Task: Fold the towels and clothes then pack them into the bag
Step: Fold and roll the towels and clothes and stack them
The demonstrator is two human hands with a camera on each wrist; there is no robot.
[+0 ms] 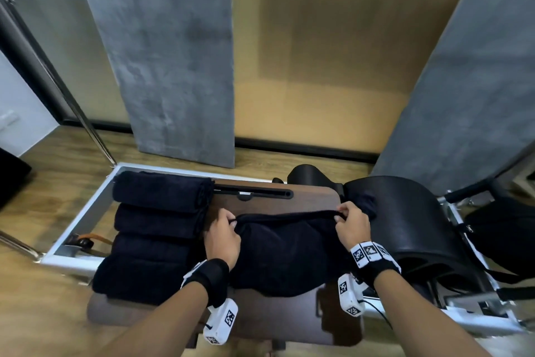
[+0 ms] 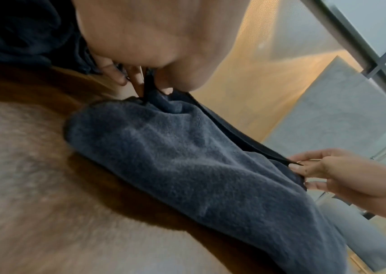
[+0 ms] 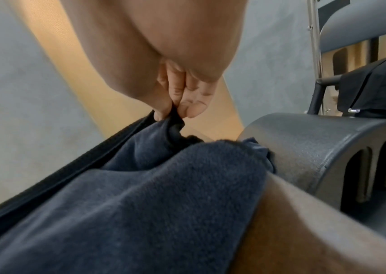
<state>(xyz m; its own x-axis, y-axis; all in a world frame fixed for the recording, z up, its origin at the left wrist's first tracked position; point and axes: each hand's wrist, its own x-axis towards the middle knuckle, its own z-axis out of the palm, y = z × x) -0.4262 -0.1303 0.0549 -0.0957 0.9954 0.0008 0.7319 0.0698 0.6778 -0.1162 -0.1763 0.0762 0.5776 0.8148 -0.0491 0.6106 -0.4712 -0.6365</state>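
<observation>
Fingers of the left hand (image 1: 223,236) and right hand (image 1: 351,226) pinch the far edge of a dark towel (image 1: 289,252) on the brown worktop (image 1: 260,319). Folded towels (image 1: 156,223) lie left; wood floor (image 1: 52,160), grey wall panels (image 1: 173,52) beyond.

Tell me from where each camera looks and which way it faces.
Head: above, looking forward and down at the wooden table; both forearms and hands show.
Left wrist: under the left hand, looking right along the dark towel; the right hand shows too.
Right wrist: under the right hand, facing the towel's corner.
All three share the towel.
</observation>
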